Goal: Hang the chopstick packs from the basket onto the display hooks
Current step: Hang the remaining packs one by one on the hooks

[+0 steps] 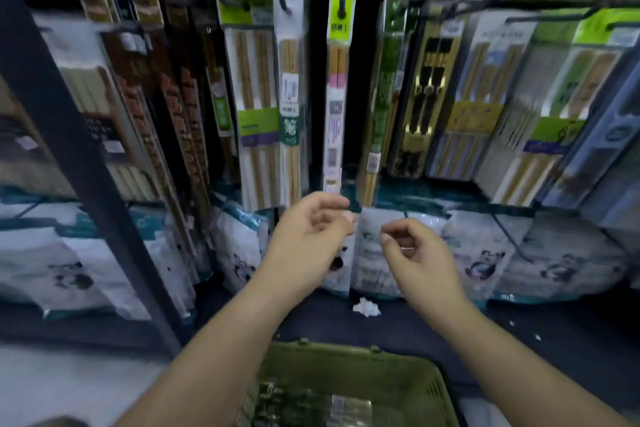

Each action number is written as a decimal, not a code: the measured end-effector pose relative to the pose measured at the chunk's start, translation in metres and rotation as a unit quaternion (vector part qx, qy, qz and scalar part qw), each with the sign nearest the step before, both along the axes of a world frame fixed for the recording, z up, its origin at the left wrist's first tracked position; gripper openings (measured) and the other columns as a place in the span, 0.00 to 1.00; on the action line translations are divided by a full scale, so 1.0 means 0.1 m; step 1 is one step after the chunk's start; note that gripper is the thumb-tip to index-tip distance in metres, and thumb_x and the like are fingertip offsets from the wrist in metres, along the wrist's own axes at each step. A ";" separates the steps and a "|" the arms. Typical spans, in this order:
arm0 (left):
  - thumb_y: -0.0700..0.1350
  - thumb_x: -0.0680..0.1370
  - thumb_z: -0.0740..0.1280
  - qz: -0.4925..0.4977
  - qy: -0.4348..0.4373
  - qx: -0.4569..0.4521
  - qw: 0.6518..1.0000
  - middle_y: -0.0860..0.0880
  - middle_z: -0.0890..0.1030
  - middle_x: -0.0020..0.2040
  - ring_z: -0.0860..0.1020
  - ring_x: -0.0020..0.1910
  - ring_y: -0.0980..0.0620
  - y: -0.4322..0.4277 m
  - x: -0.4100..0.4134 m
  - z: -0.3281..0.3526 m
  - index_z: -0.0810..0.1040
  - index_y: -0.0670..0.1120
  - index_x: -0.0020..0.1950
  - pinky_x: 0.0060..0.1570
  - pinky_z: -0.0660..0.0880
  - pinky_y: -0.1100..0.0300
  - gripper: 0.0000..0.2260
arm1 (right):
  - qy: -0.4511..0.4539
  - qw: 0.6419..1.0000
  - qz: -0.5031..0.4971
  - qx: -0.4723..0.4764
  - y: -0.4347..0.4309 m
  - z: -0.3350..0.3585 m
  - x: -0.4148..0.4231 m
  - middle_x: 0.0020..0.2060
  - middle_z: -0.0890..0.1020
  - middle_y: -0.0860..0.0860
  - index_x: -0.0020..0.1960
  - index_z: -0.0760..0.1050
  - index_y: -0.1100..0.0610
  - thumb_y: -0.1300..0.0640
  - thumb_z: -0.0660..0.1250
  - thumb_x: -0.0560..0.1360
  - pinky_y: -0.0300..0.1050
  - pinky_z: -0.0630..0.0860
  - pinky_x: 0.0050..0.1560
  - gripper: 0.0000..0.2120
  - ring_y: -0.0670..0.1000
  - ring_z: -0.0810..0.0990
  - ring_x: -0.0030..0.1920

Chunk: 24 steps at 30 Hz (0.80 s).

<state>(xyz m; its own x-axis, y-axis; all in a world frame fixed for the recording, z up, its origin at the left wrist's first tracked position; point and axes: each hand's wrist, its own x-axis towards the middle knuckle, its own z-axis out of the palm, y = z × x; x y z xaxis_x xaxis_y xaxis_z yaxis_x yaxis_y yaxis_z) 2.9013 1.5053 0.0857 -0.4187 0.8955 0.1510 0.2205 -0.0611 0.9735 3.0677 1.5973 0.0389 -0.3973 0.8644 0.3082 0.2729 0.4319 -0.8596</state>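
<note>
A narrow chopstick pack (336, 94) with a yellow-green header hangs from a display hook (341, 12) at the centre of the rack. My left hand (311, 236) is just below the pack's bottom end, fingers loosely curled, holding nothing I can see. Beside it, my right hand (415, 253) hovers with loosely curled fingers and nothing in it. The green basket (398, 371) stands on the floor below my arms, with several dark green chopstick packs (294, 406) lying inside.
Many other chopstick packs (258, 97) hang in rows left and right. White panda-print bags (485, 253) hang on the lower row. A black shelf upright (69, 149) slants down the left. A crumpled white scrap (366, 307) lies on the dark floor.
</note>
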 end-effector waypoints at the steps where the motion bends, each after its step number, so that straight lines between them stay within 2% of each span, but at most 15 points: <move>1: 0.46 0.81 0.70 0.023 0.021 -0.025 0.999 0.53 0.85 0.47 0.83 0.46 0.62 -0.06 -0.06 -0.22 0.79 0.58 0.51 0.43 0.79 0.66 0.05 | -0.015 1.000 0.008 -0.020 -0.07 -0.18 0.01 0.43 0.81 0.42 0.49 0.77 0.43 0.54 0.68 0.81 0.31 0.74 0.39 0.05 0.39 0.79 0.45; 2: 0.47 0.81 0.70 0.044 0.044 -0.057 0.996 0.53 0.83 0.46 0.81 0.43 0.63 -0.12 -0.13 -0.45 0.78 0.57 0.50 0.41 0.77 0.69 0.05 | -0.038 0.998 0.016 -0.038 -0.15 -0.37 0.02 0.40 0.80 0.43 0.48 0.77 0.43 0.54 0.68 0.80 0.32 0.74 0.39 0.06 0.40 0.79 0.43; 4: 0.46 0.82 0.69 0.072 0.075 -0.133 0.986 0.51 0.80 0.45 0.80 0.43 0.60 -0.25 -0.26 -0.96 0.77 0.55 0.50 0.41 0.76 0.67 0.04 | -0.107 0.991 0.038 -0.065 -0.28 -0.79 0.01 0.36 0.80 0.44 0.44 0.77 0.45 0.55 0.70 0.79 0.32 0.73 0.37 0.07 0.42 0.79 0.39; 6: 0.44 0.82 0.68 0.091 0.079 -0.233 0.965 0.47 0.80 0.50 0.80 0.49 0.50 -0.41 -0.38 -1.48 0.77 0.49 0.55 0.53 0.78 0.54 0.03 | -0.183 0.976 0.062 -0.099 -0.41 -1.27 -0.01 0.35 0.81 0.44 0.42 0.77 0.47 0.56 0.72 0.77 0.36 0.75 0.40 0.07 0.43 0.80 0.37; 7: 0.44 0.82 0.68 0.100 0.084 -0.282 0.951 0.43 0.80 0.55 0.80 0.53 0.44 -0.50 -0.43 -1.72 0.77 0.45 0.59 0.58 0.78 0.48 0.07 | -0.216 0.966 0.076 -0.123 -0.46 -1.53 -0.02 0.37 0.82 0.45 0.43 0.78 0.48 0.58 0.72 0.76 0.39 0.77 0.43 0.07 0.46 0.81 0.39; 9: 0.46 0.81 0.68 0.134 0.112 -0.356 0.918 0.39 0.76 0.63 0.76 0.60 0.38 -0.71 -0.49 -2.14 0.75 0.42 0.66 0.63 0.75 0.44 0.15 | -0.285 0.936 0.109 -0.174 -0.58 -2.03 -0.05 0.39 0.84 0.49 0.45 0.81 0.52 0.59 0.72 0.75 0.45 0.79 0.48 0.03 0.51 0.83 0.42; 12: 0.49 0.80 0.68 0.197 0.160 -0.414 0.874 0.38 0.71 0.66 0.70 0.66 0.35 -1.06 -0.52 -2.55 0.72 0.42 0.68 0.64 0.71 0.43 0.20 | -0.370 0.889 0.150 -0.223 -0.79 -2.74 -0.04 0.44 0.86 0.56 0.49 0.84 0.59 0.63 0.69 0.75 0.46 0.77 0.47 0.05 0.55 0.83 0.45; 14: 0.51 0.81 0.66 0.213 0.148 -0.438 0.861 0.37 0.72 0.67 0.70 0.67 0.35 -1.25 -0.57 -2.75 0.70 0.41 0.69 0.65 0.70 0.42 0.21 | -0.412 0.861 0.180 -0.237 -0.95 -3.14 -0.02 0.44 0.85 0.58 0.48 0.83 0.60 0.63 0.68 0.75 0.47 0.76 0.46 0.05 0.57 0.83 0.46; 16: 0.55 0.82 0.63 0.202 0.116 -0.455 0.860 0.38 0.75 0.65 0.74 0.65 0.35 -1.39 -0.62 -2.90 0.68 0.43 0.71 0.63 0.72 0.41 0.23 | -0.451 0.830 0.219 -0.246 -1.10 -3.46 0.00 0.45 0.84 0.58 0.49 0.81 0.59 0.61 0.67 0.75 0.48 0.76 0.47 0.06 0.57 0.83 0.48; 19: 0.60 0.82 0.61 0.181 0.100 -0.448 0.870 0.41 0.81 0.53 0.80 0.53 0.37 -1.57 -0.63 -3.06 0.70 0.47 0.60 0.54 0.77 0.43 0.18 | -0.512 0.786 0.248 -0.243 -1.25 -3.72 0.00 0.57 0.82 0.55 0.61 0.79 0.55 0.53 0.69 0.76 0.43 0.73 0.52 0.15 0.55 0.80 0.56; 21: 0.60 0.82 0.62 0.181 0.094 -0.429 0.880 0.44 0.81 0.49 0.80 0.48 0.39 -1.65 -0.61 -3.13 0.70 0.49 0.57 0.49 0.78 0.45 0.15 | -0.531 0.773 0.267 -0.223 -1.31 -3.82 -0.02 0.65 0.79 0.57 0.68 0.76 0.55 0.51 0.71 0.76 0.43 0.74 0.56 0.22 0.58 0.78 0.62; 24: 0.60 0.81 0.62 0.189 0.084 -0.411 0.888 0.50 0.80 0.44 0.80 0.42 0.46 -1.68 -0.62 -3.20 0.69 0.52 0.54 0.40 0.75 0.51 0.12 | -0.549 0.767 0.272 -0.192 -1.39 -3.91 -0.05 0.71 0.71 0.57 0.75 0.69 0.53 0.49 0.73 0.74 0.44 0.73 0.57 0.31 0.59 0.75 0.66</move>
